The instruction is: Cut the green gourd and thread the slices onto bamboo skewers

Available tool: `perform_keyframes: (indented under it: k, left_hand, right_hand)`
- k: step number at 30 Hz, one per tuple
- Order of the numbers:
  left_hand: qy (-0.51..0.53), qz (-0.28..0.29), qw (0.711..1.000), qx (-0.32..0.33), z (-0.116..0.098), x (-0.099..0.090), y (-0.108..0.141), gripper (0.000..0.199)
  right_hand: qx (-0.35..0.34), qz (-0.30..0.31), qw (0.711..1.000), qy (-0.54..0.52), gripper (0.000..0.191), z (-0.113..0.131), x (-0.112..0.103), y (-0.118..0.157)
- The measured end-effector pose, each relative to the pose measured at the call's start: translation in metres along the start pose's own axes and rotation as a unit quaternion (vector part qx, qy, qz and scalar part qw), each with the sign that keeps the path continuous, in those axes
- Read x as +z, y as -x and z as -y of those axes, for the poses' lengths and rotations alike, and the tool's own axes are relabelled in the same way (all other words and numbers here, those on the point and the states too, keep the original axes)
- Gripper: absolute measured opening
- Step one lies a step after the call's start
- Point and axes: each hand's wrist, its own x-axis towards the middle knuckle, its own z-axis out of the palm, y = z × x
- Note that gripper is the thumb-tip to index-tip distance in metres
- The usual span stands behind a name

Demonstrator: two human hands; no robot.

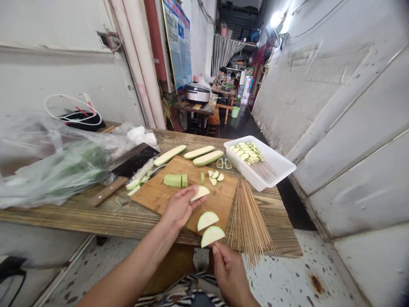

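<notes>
My left hand [181,206] pinches a pale half-round zucchini slice [200,193] at the tip of a thin wooden skewer [202,205]. Two more half-round slices, an upper one [208,220] and a lower one [213,236], sit on that skewer nearer to me. My right hand [227,265] is closed on the skewer's lower end, just below the lowest slice. Beneath and beyond the hands lies a wooden cutting board [153,197] with cut zucchini [173,180] and several small slices [216,175]. Halved zucchinis [170,155] rest behind the board.
Right of the board are a fan of bare skewers [251,221] and a white tray [281,168] holding filled skewers. A cleaver [131,165] and plastic bags [64,166] lie left. Scissors [224,163] are behind the board. A person [221,78] sits far back.
</notes>
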Motion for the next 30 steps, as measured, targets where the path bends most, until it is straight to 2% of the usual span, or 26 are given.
perform_keyframes:
  k: [8,14,17,22,30]
  left_hand:
    - [0.013,0.003,1.000,-0.018,0.002,-0.004,-0.003,0.011]
    - [0.012,0.006,1.000,-0.018,0.002,-0.004,-0.003,0.010]
    - [0.011,0.001,1.000,-0.023,0.006,-0.002,0.000,0.008]
    - [-0.009,-0.004,0.998,-0.068,0.016,0.001,0.008,0.006]
    - [-0.019,-0.010,0.998,-0.066,0.027,0.004,0.008,0.004]
  right_hand:
    - [-0.022,-0.027,0.999,0.025,0.037,0.001,0.001,0.000]
    - [-0.017,-0.020,0.999,0.021,0.038,0.003,0.002,-0.002]
    - [-0.011,-0.021,0.999,0.027,0.039,0.003,0.002,-0.002]
    - [-0.010,-0.025,0.999,0.031,0.037,0.005,0.002,-0.006]
    - [-0.017,-0.044,0.997,0.054,0.038,0.009,0.000,-0.009]
